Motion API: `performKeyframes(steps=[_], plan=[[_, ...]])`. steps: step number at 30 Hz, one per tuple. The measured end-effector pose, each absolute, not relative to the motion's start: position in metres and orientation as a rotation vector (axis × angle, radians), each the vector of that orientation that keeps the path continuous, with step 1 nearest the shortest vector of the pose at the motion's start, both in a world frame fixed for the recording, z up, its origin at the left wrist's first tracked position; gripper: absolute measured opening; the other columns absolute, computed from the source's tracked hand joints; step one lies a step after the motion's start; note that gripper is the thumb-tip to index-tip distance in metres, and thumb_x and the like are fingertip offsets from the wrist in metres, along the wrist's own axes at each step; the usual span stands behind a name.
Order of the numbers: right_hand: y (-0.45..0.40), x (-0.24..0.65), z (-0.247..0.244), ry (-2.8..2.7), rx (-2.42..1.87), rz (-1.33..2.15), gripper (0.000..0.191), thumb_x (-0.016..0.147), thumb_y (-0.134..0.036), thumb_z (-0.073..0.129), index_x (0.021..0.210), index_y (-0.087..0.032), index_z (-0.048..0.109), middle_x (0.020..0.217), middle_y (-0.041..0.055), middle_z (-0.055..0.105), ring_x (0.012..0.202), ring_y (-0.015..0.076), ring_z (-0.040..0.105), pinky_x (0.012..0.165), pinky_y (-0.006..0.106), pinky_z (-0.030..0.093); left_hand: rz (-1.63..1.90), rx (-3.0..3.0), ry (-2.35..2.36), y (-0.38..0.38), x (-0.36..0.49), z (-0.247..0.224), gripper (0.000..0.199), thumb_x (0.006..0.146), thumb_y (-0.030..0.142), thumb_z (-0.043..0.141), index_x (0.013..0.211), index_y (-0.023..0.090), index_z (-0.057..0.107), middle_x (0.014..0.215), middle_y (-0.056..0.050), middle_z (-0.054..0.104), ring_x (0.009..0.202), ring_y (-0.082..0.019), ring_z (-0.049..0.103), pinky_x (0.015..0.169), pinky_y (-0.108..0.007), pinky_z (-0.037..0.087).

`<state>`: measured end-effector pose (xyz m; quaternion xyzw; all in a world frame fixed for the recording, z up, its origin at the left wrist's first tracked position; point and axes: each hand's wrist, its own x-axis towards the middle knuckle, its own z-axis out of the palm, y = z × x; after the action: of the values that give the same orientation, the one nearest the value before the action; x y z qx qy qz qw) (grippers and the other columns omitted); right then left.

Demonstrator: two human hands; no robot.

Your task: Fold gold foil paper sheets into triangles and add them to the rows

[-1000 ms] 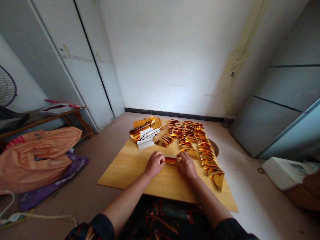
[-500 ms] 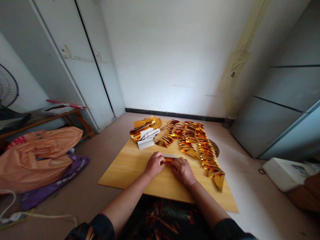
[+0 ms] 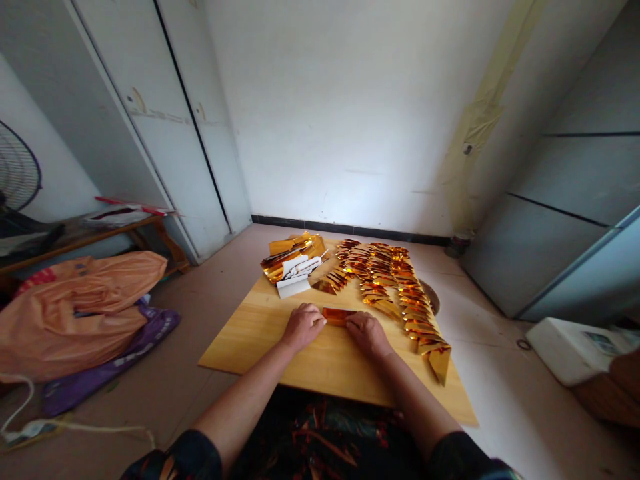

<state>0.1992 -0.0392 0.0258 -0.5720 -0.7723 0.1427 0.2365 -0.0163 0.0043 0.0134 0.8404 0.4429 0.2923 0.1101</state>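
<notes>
A small folded strip of shiny gold foil paper [image 3: 340, 316] lies across the wooden board in front of me. My left hand [image 3: 305, 325] pinches its left end, fingers closed. At the right end, my right hand [image 3: 369, 332] grips it with curled fingers. Beyond my left hand lies a loose pile of gold foil sheets [image 3: 280, 249] with white backing showing. Rows of folded gold foil pieces [image 3: 415, 307] overlap one another along the right part of the board, and a shorter row [image 3: 334, 280] sits beside the pile.
The wooden board [image 3: 250, 340] rests low above a tiled floor. An orange bag [image 3: 85, 307] and a purple bag [image 3: 115, 367] lie at left near a white cable [image 3: 100, 427]. A white box [image 3: 570, 350] stands at right, by a grey refrigerator [image 3: 545, 220].
My hands have moved slightly apart, baring more of the gold strip between them. The white edge seen along its far side now shows gold, folded over.
</notes>
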Motion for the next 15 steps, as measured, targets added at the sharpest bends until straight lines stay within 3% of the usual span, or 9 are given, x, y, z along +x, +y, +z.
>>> performKeyframes(steps=[6, 15], plan=[[-0.041, 0.188, 0.028, -1.964, -1.79, 0.36, 0.027, 0.087, -0.015, 0.047, 0.105, -0.021, 0.067, 0.103, 0.0045, 0.07, 0.093, 0.0163, 0.062, 0.083, 0.023, 0.041, 0.696, 2.483, 1.493, 0.006, -0.006, 0.02, 0.018, 0.085, 0.025, 0.058, 0.073, 0.019, 0.07, 0.081, -0.004, 0.065, 0.085, -0.019, 0.057, 0.078, -0.031, 0.043], [-0.036, 0.187, 0.025, -1.897, -1.942, 0.289, 0.01, 0.081, -0.017, 0.053, 0.086, -0.02, 0.062, 0.079, 0.0015, 0.067, 0.068, 0.0126, 0.057, 0.061, 0.022, 0.029, 0.416, 2.49, 1.666, 0.008, 0.001, 0.027, 0.022, 0.086, 0.036, 0.057, 0.077, 0.02, 0.069, 0.089, -0.005, 0.066, 0.092, -0.02, 0.055, 0.079, -0.032, 0.039]])
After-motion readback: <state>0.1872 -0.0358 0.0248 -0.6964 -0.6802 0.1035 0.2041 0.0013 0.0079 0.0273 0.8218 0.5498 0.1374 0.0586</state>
